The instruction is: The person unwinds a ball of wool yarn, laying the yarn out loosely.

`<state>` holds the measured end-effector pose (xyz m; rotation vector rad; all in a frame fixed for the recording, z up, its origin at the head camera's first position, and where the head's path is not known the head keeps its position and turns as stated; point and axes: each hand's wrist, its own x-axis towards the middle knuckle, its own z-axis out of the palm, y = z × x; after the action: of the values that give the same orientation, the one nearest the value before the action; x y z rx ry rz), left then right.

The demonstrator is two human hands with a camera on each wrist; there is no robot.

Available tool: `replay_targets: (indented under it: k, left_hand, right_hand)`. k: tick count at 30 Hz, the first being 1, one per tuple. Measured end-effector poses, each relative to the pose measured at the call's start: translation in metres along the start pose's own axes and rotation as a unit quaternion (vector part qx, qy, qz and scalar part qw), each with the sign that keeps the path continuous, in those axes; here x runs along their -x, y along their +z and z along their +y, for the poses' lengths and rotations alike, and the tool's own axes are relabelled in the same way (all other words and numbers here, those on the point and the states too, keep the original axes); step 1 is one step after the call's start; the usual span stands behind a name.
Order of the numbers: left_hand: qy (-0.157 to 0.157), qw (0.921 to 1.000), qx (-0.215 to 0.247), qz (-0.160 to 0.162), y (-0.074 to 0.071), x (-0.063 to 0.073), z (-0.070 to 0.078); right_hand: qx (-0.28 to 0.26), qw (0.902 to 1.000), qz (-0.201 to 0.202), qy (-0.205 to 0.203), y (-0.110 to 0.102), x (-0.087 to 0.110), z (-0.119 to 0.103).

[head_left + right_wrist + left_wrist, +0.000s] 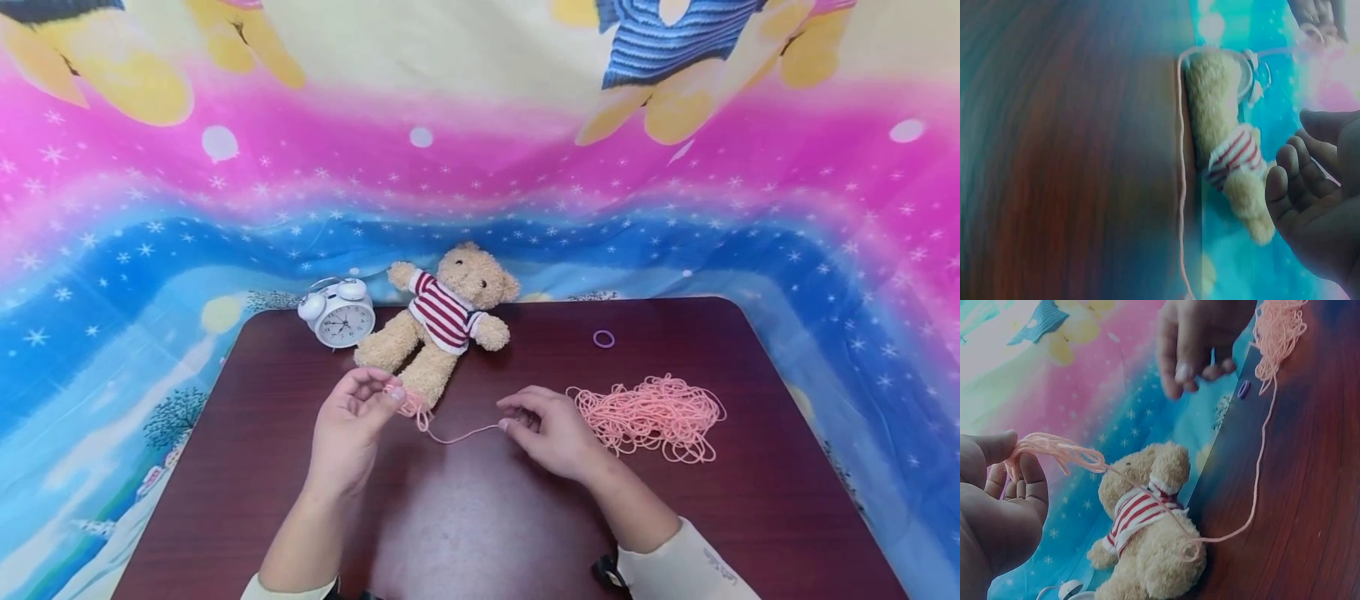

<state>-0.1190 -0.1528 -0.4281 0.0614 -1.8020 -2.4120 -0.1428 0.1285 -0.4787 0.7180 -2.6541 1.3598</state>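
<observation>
My left hand (pixel 348 433) pinches a looped bundle of pink cord (pixel 1060 450) between thumb and fingers, in front of the teddy bear's leg. From the bundle a single strand (pixel 1255 494) dips to the table and runs over to the loose pile of pink cord (pixel 652 417) at the right. My right hand (pixel 551 429) hovers left of that pile. Its fingers are loosely bent and hold nothing; in the right wrist view the strand (pixel 1182 181) passes apart from them. Behind the left hand lies the teddy bear (pixel 442 321) in a red-and-white striped shirt.
A white twin-bell alarm clock (pixel 343 323) stands left of the bear at the back of the table. A small purple ring (pixel 603 339) lies behind the cord pile. Around the dark wooden table (pixel 247 467) hangs a colourful printed cloth (pixel 480 167).
</observation>
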Motion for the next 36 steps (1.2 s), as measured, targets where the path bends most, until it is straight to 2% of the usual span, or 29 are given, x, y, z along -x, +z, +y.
replay_targets:
  k: [7,17,22,29,36]
  left_hand:
    - [-0.002,0.9996,0.018,-0.02,0.012,0.004,-0.003]
    - [-0.007,0.9984,0.041,-0.038,0.023,0.008,-0.001]
    - [-0.006,0.998,0.047,-0.043,0.025,0.009,0.0]
    - [-0.008,0.9984,0.045,-0.035,0.022,0.008,-0.001]
    - [-0.015,0.9991,0.034,-0.021,0.014,0.007,0.0]
  right_hand:
    - [-0.023,0.9992,-0.016,-0.029,0.024,-0.009,-0.014]
    - [-0.03,0.9983,-0.015,-0.048,0.043,-0.018,-0.021]
    - [-0.038,0.9977,-0.005,-0.056,0.045,-0.021,-0.024]
    - [-0.032,0.9964,0.011,-0.078,0.044,-0.023,-0.025]
    - [-0.024,0.9971,0.019,-0.07,0.034,-0.02,-0.024]
